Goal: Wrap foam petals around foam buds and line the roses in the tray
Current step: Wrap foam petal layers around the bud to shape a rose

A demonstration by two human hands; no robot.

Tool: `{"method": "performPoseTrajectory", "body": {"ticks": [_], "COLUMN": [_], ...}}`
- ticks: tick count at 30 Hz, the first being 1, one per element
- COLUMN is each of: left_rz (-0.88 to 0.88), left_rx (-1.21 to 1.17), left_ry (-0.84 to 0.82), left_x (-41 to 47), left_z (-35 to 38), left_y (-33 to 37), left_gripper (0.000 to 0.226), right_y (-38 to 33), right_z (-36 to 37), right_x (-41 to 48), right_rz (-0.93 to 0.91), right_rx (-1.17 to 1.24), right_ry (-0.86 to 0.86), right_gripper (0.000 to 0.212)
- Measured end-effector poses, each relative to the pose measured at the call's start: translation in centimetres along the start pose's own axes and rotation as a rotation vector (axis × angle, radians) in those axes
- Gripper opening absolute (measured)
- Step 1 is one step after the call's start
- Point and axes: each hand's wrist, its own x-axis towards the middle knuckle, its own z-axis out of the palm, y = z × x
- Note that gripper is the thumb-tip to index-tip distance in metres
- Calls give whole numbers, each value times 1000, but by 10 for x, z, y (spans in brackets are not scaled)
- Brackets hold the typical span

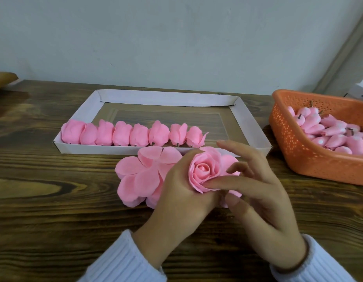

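Observation:
A pink foam rose (203,171) with a bud at its centre and petals folded around it sits in my left hand (182,192), which grips it from below. My right hand (255,186) touches the rose's lower right petals with its fingers spread. Under and left of my hands lies a stack of flat pink foam petals (139,176) on the table. Behind them, a white cardboard tray (249,127) holds a row of several finished pink roses (123,134) along its near edge, lying on their sides.
An orange perforated plastic basket (294,151) at the right holds several pink foam buds (329,131) with dark stems. The wooden table (44,180) runs to a pale wall behind. A brown object (3,79) shows at the far left edge.

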Motion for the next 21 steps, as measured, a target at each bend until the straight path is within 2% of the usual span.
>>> {"method": "performPoseTrajectory", "body": {"ticks": [2, 5, 8, 12, 21], "left_rz": [30, 58, 56, 36, -25], "left_rx": [1, 75, 125, 180, 26], "left_ry": [8, -20, 23, 49, -3], "left_x": [1, 1, 1, 0, 1], "left_z": [2, 3, 2, 5, 3], "left_y": [3, 3, 1, -3, -1], "left_gripper": [23, 26, 32, 31, 40], "right_y": [0, 1, 5, 3, 2], "right_z": [-2, -3, -1, 0, 0], "right_x": [-1, 1, 2, 3, 4], "right_rz": [44, 88, 103, 37, 106], "right_rx": [43, 7, -22, -56, -109], "right_ry": [102, 194, 180, 172, 138], "right_gripper": [25, 22, 29, 27, 17]}}
